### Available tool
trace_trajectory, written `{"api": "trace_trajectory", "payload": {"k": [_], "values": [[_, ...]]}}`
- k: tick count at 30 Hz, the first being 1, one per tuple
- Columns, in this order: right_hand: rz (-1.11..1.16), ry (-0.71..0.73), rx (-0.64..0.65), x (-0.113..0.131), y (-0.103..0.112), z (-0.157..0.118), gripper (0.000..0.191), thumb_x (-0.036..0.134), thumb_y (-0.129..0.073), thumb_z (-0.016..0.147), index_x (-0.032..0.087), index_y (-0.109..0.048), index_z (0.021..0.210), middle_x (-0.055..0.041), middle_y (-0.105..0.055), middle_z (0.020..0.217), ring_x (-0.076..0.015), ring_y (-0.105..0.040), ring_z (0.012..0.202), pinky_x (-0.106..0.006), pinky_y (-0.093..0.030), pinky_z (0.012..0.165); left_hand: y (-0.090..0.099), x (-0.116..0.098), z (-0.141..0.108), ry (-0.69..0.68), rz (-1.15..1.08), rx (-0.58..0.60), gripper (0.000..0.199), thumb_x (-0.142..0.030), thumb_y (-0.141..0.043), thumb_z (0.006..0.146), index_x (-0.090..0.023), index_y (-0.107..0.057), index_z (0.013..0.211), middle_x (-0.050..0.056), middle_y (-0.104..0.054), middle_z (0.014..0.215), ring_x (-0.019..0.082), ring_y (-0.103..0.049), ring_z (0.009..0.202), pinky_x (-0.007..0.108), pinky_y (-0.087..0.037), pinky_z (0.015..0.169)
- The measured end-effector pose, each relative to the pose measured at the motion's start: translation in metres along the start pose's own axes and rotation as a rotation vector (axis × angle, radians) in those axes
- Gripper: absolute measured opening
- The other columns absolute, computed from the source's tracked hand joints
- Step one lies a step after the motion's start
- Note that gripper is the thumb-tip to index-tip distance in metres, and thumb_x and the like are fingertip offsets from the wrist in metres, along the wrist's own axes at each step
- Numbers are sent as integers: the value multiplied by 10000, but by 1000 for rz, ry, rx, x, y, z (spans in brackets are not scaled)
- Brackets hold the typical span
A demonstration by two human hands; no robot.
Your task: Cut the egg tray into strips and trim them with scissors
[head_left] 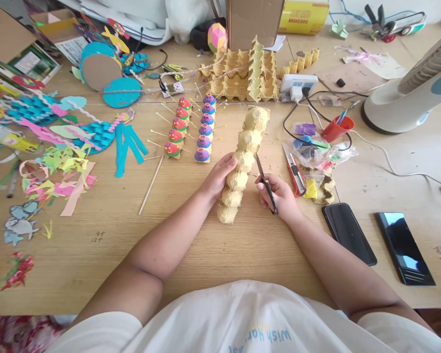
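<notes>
My left hand (pixel 220 175) grips a long strip of egg carton (pixel 237 179) by its left side, thumb on top. The strip is tan, has several bumps in a row and slants away from me above the table. On its right, my right hand (pixel 279 196) is closed around a pair of scissors (pixel 265 184) with dark handles. Their blades point up and left, close to the strip's edge; I cannot tell whether they touch it. Beyond my left hand lie two painted carton strips, one red and green (pixel 178 128), one blue and purple (pixel 206 128).
A larger egg carton (pixel 228 73) sits at the back. Right of my hands lie a red utility knife (pixel 294 171), two phones (pixel 349 230) and a red cup (pixel 337 128). A wooden stick (pixel 150 186) and paper scraps (pixel 59 176) lie left. A white fan base (pixel 393 108) stands right.
</notes>
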State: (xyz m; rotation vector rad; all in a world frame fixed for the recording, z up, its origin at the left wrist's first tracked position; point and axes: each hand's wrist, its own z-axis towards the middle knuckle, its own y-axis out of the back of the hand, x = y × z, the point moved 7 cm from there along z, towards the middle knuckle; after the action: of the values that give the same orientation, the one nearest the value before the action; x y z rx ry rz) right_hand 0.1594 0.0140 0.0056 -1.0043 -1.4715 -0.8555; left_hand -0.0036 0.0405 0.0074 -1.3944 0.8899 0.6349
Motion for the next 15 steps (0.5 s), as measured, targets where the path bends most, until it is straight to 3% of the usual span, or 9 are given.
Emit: {"api": "trace_trajectory", "payload": {"k": [5,10,15], "values": [[-11,0,4,0,0,1,491,657,-801,850,222,-603,961,94,-507,505,-84,-429,411,-221,-304,415,-1,0,-1,24,16,-22,498,-688,-853,739,-237,-726,909,35,-752,768,167,-685,598,257,-473,507],[4,-1,16,0,-1,1,474,633,-814,845,225,-596,949,102,-490,501,-84,-421,405,-221,-309,406,7,0,0,117,-81,-73,512,-711,-718,848,-203,-756,902,60,-731,684,204,-712,598,275,-487,495],[23,-18,24,-1,-2,1,476,631,-826,831,228,-595,937,107,-460,516,-82,-413,412,-222,-303,401,34,19,8,309,-218,-161,383,-592,-665,929,-251,-780,1058,59,-750,727,272,-773,798,364,-588,704]]}}
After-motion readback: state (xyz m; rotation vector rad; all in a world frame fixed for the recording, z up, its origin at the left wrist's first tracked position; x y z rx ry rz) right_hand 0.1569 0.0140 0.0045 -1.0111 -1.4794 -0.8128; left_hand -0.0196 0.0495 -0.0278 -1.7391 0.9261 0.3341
